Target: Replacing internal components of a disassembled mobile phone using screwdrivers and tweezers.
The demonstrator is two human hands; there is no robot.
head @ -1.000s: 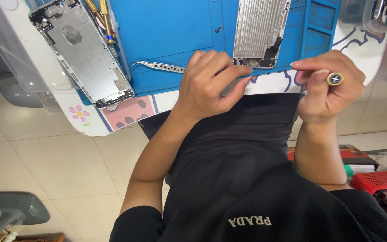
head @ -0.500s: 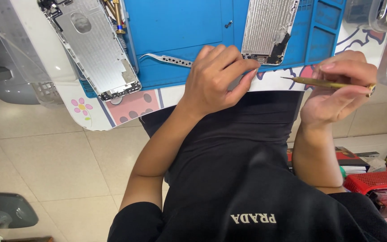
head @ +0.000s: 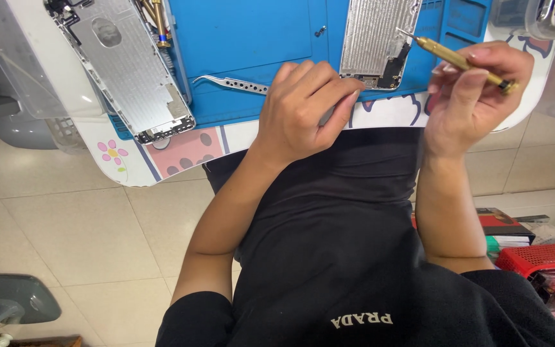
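Observation:
My right hand [head: 473, 96] grips a slim brass screwdriver [head: 457, 61], its tip pointing up-left at the right edge of a silver phone housing [head: 377, 38] lying on the blue work mat [head: 258, 38]. My left hand [head: 303, 109] rests at the mat's near edge, fingers curled, fingertips touching the lower end of that housing. Curved steel tweezers [head: 229, 82] lie on the mat just left of my left hand. A second, larger silver phone housing [head: 130, 71] lies tilted at the left.
The mat sits on a white table [head: 130, 164] with cartoon prints. Several brass tools [head: 152, 19] lie beside the left housing. A clear plastic container [head: 534, 16] stands at top right. On the tiled floor are a red basket [head: 537, 257] and books [head: 502, 228].
My right hand turned the screwdriver from end-on, to level, to tip aimed at the right housing. The view shifted slightly, and my left hand stayed at the housing's lower end.

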